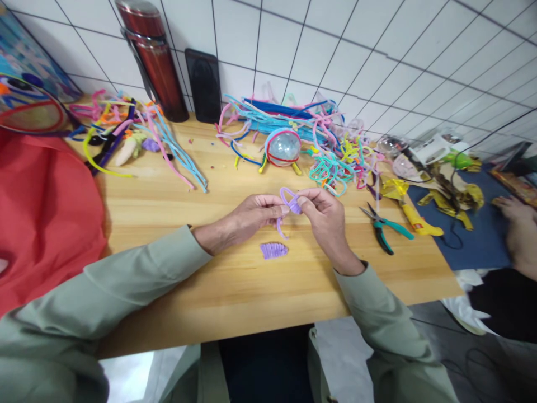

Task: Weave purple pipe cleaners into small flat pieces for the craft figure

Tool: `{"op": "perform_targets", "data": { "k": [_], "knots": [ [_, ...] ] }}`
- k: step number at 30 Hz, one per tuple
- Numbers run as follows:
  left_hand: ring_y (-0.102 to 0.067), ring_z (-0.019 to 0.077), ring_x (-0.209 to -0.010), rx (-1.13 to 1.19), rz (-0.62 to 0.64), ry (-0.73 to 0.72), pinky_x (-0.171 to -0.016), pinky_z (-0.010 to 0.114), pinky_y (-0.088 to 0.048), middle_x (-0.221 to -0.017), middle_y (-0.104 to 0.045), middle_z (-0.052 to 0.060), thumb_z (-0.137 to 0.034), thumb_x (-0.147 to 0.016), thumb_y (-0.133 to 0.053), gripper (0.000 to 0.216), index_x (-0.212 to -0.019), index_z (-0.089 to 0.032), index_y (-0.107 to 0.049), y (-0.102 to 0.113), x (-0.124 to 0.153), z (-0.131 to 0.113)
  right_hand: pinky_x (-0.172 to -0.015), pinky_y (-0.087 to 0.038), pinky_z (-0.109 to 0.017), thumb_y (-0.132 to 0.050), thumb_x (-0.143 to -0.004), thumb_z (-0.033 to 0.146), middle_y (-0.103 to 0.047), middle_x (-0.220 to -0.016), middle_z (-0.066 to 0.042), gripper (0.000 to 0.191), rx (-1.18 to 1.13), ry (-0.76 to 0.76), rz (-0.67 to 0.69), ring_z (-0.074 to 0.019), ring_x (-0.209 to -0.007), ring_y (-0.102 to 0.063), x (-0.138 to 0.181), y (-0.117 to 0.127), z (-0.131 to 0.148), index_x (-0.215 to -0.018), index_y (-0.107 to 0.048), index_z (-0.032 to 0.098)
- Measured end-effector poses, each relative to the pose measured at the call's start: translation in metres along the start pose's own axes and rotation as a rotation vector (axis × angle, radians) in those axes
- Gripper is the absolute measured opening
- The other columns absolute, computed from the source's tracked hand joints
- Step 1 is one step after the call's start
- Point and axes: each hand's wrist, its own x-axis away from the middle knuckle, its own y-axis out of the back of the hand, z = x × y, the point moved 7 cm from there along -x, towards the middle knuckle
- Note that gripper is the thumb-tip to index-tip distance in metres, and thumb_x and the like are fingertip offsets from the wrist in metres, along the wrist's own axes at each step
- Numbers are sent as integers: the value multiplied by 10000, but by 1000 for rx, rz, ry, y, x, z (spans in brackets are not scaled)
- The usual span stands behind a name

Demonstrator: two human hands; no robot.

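Note:
Both my hands meet over the middle of the wooden table. My left hand and my right hand each pinch a purple pipe cleaner that is bent into a small loop with a tail hanging down. Below it, a folded, zigzag purple pipe cleaner piece lies flat on the table, touched by neither hand.
Green-handled pliers and a yellow tool lie to the right. A clear ball wrapped in red sits among heaps of coloured pipe cleaners. A red flask and a dark phone stand at the wall. Another person's hand is at far right.

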Motion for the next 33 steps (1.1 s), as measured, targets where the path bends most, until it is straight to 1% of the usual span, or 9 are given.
{"op": "perform_targets", "data": {
  "k": [4, 7, 11, 15, 19, 26, 33],
  "knots": [
    [-576, 108, -675, -38, -25, -4, -699, 269, -501, -748, -663, 0, -391, -789, -888, 268, -843, -152, -779, 2, 0, 0, -692, -577, -313, -727, -904, 324, -749, -790, 7, 100, -8, -9, 28, -143, -694, -677, 0, -1, 2, -915, -726, 224],
    [-582, 114, -670, -116, -47, -15, -698, 269, -506, -742, -681, 5, -384, -810, -835, 244, -852, -150, -781, 4, -1, 0, -713, -566, -315, -728, -906, 354, -739, -794, 7, 130, -15, -53, 44, -146, -707, -665, -1, -1, 3, -909, -720, 224],
    [-574, 108, -648, -264, -92, -45, -683, 252, -492, -695, -669, -12, -347, -799, -774, 197, -796, -150, -758, 7, -2, -5, -712, -517, -309, -708, -905, 401, -699, -762, 12, 187, 31, -98, 83, -146, -705, -615, -2, 0, 3, -847, -700, 224],
    [-557, 98, -633, -367, -121, -85, -650, 231, -461, -676, -652, -26, -330, -787, -742, 183, -799, -149, -755, 6, -1, -12, -682, -448, -298, -692, -884, 387, -644, -708, 25, 208, 85, -106, 127, -138, -681, -553, -4, -1, 1, -759, -673, 221],
    [-562, 99, -630, -437, -144, -112, -636, 223, -462, -680, -666, -21, -329, -807, -712, 186, -818, -150, -761, 5, 0, -14, -682, -446, -300, -704, -868, 392, -645, -705, 23, 211, 96, -127, 166, -138, -669, -543, -5, -2, -1, -754, -674, 217],
    [-657, 130, -695, -444, -131, -92, -690, 236, -544, -755, -753, 15, -336, -820, -733, 184, -826, -154, -760, 6, 1, -8, -703, -472, -315, -726, -873, 430, -679, -736, 4, 232, 53, -107, 215, -151, -684, -576, -6, -4, 1, -801, -696, 211],
    [-662, 133, -699, -343, -121, -42, -709, 254, -556, -769, -757, 20, -372, -802, -791, 227, -852, -152, -774, 8, -1, -4, -721, -487, -323, -747, -868, 450, -713, -769, -6, 241, 88, -114, 196, -167, -730, -616, -4, -2, -4, -846, -721, 211]
  ]
}}
